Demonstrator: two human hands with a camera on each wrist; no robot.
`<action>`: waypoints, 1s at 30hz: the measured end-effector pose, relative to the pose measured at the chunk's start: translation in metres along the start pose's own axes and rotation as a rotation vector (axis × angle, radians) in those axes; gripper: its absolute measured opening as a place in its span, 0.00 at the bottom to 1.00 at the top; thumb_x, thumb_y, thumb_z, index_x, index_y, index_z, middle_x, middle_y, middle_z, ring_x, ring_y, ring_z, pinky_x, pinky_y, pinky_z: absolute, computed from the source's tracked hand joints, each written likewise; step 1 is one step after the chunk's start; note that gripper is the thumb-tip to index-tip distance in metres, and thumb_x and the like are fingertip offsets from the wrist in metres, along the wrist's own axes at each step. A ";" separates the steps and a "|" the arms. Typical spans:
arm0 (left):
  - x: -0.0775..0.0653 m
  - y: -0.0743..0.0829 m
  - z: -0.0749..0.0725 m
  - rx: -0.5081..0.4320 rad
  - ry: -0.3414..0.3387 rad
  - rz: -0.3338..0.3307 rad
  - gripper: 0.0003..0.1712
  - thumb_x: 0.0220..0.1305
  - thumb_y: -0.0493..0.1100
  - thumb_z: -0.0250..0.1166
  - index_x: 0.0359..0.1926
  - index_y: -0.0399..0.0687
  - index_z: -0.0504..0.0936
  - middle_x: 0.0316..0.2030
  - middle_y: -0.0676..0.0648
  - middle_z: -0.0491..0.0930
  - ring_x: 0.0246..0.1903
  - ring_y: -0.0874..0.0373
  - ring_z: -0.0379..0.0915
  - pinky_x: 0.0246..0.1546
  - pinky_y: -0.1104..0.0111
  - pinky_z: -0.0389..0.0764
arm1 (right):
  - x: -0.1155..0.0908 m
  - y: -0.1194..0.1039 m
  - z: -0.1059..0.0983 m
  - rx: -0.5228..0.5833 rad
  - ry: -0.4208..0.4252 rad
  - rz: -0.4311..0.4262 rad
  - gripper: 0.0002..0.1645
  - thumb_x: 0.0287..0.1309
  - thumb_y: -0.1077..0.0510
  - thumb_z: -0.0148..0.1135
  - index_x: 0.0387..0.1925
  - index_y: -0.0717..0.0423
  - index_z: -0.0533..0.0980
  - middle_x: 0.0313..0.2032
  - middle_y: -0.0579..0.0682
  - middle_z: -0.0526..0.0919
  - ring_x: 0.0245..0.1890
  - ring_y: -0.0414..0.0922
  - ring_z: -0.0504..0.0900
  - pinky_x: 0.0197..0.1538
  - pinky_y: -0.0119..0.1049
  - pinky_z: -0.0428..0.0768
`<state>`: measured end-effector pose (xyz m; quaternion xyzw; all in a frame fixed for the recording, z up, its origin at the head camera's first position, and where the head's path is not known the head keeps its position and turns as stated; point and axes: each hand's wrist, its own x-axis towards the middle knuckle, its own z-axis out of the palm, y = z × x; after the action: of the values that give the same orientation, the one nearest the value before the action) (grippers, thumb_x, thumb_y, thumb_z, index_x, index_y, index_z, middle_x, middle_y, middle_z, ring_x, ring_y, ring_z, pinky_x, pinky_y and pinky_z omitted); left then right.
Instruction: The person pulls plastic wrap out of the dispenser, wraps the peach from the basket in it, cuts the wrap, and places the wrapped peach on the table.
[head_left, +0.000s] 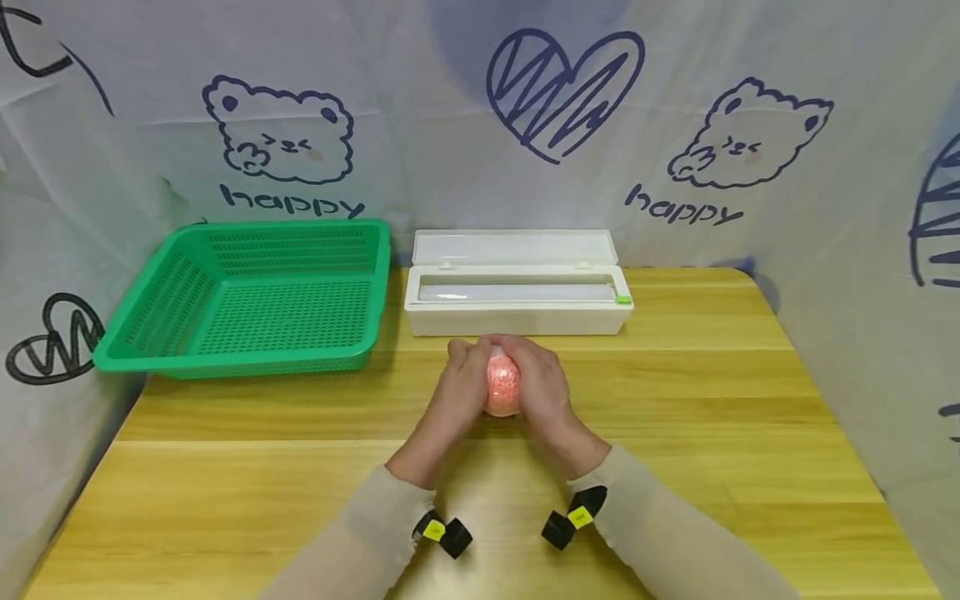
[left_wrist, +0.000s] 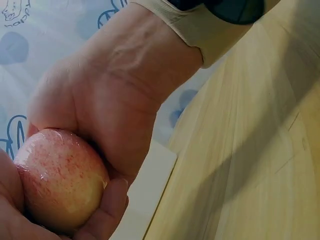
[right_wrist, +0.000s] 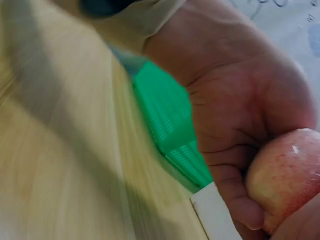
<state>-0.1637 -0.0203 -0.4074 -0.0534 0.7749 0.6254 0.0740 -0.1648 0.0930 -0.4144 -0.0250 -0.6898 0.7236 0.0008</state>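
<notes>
Between both hands is a red and yellow apple, its skin covered by shiny clear plastic film. My left hand grips its left side, with the fingers curled round it in the left wrist view. From the other side my right hand holds the same apple, fingers bent beneath it in the right wrist view. The apple is held in front of a white cling film box, whose lid stands raised. A roll of clear film lies inside the box. The hands cover much of the apple.
A green plastic basket with slotted walls stands at the back left of the wooden table. Behind the table hangs a white cloth with bear and heart drawings. A small green piece sits on the box's right end.
</notes>
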 end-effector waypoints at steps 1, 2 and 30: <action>0.000 0.000 0.000 -0.010 -0.001 0.001 0.24 0.72 0.58 0.42 0.47 0.40 0.64 0.43 0.34 0.73 0.47 0.47 0.71 0.49 0.53 0.75 | 0.001 0.000 0.000 0.042 -0.016 0.017 0.19 0.68 0.52 0.49 0.46 0.55 0.83 0.49 0.53 0.84 0.50 0.45 0.79 0.56 0.40 0.76; 0.000 0.001 0.000 -0.012 -0.002 0.002 0.24 0.72 0.58 0.42 0.46 0.40 0.64 0.43 0.34 0.73 0.47 0.46 0.71 0.50 0.53 0.74 | 0.002 -0.001 -0.001 0.081 -0.031 0.036 0.19 0.67 0.52 0.50 0.47 0.56 0.83 0.50 0.53 0.84 0.51 0.45 0.78 0.57 0.40 0.76; -0.002 -0.006 -0.006 -0.176 -0.055 0.042 0.31 0.63 0.66 0.60 0.53 0.47 0.76 0.43 0.43 0.83 0.39 0.53 0.78 0.38 0.64 0.79 | 0.009 -0.001 -0.013 0.206 -0.058 0.123 0.24 0.67 0.50 0.54 0.51 0.66 0.77 0.49 0.55 0.79 0.51 0.46 0.76 0.52 0.34 0.78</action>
<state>-0.1611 -0.0277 -0.4120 -0.0264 0.7158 0.6936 0.0772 -0.1737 0.1061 -0.4142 -0.0461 -0.6086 0.7898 -0.0606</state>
